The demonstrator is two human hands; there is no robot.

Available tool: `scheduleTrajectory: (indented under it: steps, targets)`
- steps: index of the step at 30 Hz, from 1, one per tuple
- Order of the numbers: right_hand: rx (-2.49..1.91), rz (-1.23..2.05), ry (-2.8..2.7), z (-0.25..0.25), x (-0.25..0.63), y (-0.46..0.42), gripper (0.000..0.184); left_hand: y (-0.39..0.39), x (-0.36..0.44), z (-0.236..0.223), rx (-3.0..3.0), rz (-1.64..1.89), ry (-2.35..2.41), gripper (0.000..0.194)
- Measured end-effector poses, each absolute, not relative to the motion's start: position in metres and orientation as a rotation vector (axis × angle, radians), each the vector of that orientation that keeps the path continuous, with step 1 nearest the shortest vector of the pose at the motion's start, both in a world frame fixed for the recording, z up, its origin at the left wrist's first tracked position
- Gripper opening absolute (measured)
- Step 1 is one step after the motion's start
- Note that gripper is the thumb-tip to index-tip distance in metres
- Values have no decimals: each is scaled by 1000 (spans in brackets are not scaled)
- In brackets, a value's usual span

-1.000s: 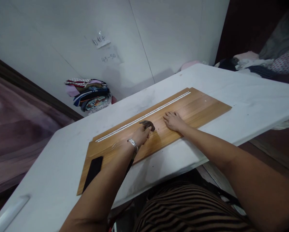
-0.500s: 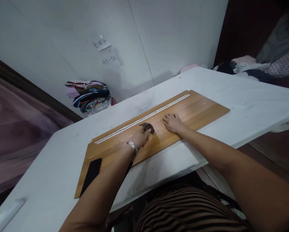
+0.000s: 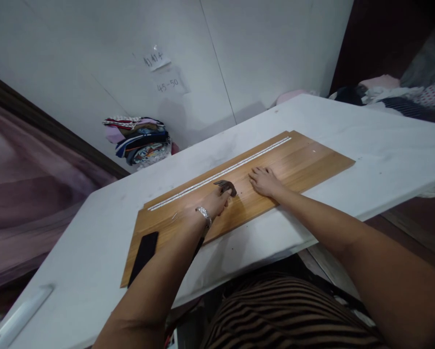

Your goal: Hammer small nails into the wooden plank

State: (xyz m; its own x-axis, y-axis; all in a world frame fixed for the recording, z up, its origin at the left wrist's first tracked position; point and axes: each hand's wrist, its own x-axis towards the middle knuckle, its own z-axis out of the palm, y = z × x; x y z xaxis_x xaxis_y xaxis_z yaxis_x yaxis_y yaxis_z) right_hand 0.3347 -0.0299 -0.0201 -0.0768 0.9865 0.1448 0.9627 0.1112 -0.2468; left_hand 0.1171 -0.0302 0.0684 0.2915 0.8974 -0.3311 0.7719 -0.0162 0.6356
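My left hand [image 3: 217, 202], with a silvery band at the wrist, is closed round the handle of a claw hammer [image 3: 227, 186]. The hammer's dark head is low over a wood-grain board [image 3: 304, 160]; whether it touches is unclear. Part of the dark handle shows below my forearm. A few tiny dark bits lie beside the head. To the right, my right hand [image 3: 264, 182] lies flat on the board, fingers spread, holding nothing. Beyond both hands, thin white strips [image 3: 220, 173] run along the board's far side.
A flat black rectangular object [image 3: 143, 256] lies on the board's left end. Beneath is a white-covered table [image 3: 104, 218]. Folded clothes [image 3: 140, 140] are stacked by the wall, and a pale tube-like object [image 3: 24, 317] is at lower left. More cloth [image 3: 388, 94] lies at far right.
The whole scene has shifted slightly right and up in view as the camera moved. Both hands keep nearly the same places over the board, the left one still gripping the hammer.
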Motion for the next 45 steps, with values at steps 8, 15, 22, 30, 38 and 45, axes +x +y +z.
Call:
scheduleTrajectory:
  steps: [8, 15, 22, 30, 38, 45]
  targets:
    - [-1926, 151, -2118, -20, 336, -29, 45, -31, 116, 68, 1793, 213, 1515, 25]
    - [-1937, 147, -2122, -20, 335, -29, 44, -31, 118, 72, 1770, 228, 1541, 24]
    - [-1930, 138, -2126, -20, 336, -31, 43, -31, 115, 65, 1796, 199, 1521, 23]
    - [-1926, 127, -2123, -21, 336, -30, 42, -32, 118, 75, 1761, 223, 1554, 23]
    - [-1928, 152, -2121, -21, 336, -29, 43, -31, 115, 67, 1780, 208, 1535, 23]
    - [-1921, 140, -2119, -21, 336, -30, 43, -31, 118, 76, 1747, 231, 1558, 24]
